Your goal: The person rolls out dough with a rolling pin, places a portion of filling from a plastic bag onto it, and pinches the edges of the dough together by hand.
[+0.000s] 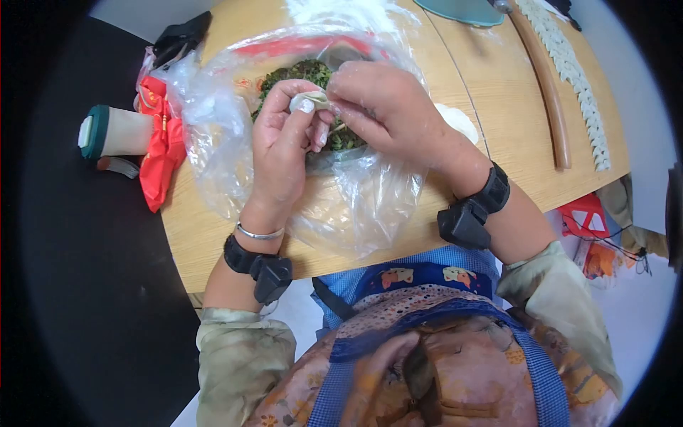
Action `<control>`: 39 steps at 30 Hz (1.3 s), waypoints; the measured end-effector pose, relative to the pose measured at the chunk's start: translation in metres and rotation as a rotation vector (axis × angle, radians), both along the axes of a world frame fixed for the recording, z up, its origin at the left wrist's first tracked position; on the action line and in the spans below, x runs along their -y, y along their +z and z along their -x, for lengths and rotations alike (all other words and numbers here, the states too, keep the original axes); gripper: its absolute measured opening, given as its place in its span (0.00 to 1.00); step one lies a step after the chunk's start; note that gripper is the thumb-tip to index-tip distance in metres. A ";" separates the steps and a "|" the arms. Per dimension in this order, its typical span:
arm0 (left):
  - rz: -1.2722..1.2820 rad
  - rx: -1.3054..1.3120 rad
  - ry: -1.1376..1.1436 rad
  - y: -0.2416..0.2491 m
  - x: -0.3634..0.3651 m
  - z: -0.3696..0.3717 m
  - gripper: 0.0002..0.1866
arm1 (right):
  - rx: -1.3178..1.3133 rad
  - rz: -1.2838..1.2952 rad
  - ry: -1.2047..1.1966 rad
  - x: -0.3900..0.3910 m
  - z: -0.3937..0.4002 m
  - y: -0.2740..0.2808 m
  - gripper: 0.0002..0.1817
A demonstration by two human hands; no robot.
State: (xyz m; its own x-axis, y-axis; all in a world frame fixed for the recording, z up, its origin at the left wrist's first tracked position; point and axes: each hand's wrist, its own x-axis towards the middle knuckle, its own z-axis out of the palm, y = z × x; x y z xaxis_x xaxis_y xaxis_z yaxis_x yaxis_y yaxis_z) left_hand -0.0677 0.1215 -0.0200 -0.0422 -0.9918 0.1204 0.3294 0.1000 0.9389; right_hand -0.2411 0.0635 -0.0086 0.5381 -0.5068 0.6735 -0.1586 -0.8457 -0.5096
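Observation:
A small pale dumpling sits in the fingers of my left hand, with the thumb pressed on it. My right hand is closed at the dumpling's right edge, its thumb and fingertips pinched together there; the fingertips are partly hidden. Below both hands lies chopped green filling in a container lined or surrounded by a clear plastic bag. To the right of my right hand, white round dough wrappers lie partly covered by it on the table.
Rows of finished dumplings run along the table's right side, beside a long brown rolling pin. White flour covers the back. A teal round item is at the top. A red bag hangs at the left edge.

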 end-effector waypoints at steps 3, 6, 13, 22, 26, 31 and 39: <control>0.025 0.075 0.023 0.004 0.001 0.000 0.07 | -0.007 0.013 -0.042 -0.001 0.002 0.004 0.10; 0.033 0.143 0.027 0.007 0.001 -0.001 0.06 | -0.071 -0.024 -0.075 -0.004 0.008 0.008 0.13; 0.036 0.245 0.007 0.010 -0.004 -0.006 0.06 | -0.103 -0.070 -0.016 -0.003 0.006 0.001 0.17; 0.047 0.247 -0.072 0.008 -0.010 -0.008 0.07 | -0.141 -0.061 0.045 -0.004 0.006 -0.002 0.15; 0.047 0.240 -0.089 0.007 -0.010 -0.009 0.07 | -0.142 -0.060 0.053 -0.004 0.006 0.000 0.14; 0.048 0.213 -0.095 0.008 -0.011 -0.011 0.07 | -0.072 -0.013 0.090 -0.003 0.006 -0.001 0.11; 0.032 0.181 -0.031 0.010 -0.010 -0.005 0.08 | -0.047 0.060 0.050 -0.004 0.003 -0.004 0.08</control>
State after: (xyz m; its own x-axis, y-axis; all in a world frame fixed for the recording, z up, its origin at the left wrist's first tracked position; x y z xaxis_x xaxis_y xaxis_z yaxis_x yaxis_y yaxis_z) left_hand -0.0628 0.1320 -0.0102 -0.0964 -0.9855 0.1400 0.1586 0.1236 0.9796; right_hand -0.2438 0.0679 -0.0128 0.5937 -0.4381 0.6750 -0.1381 -0.8818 -0.4510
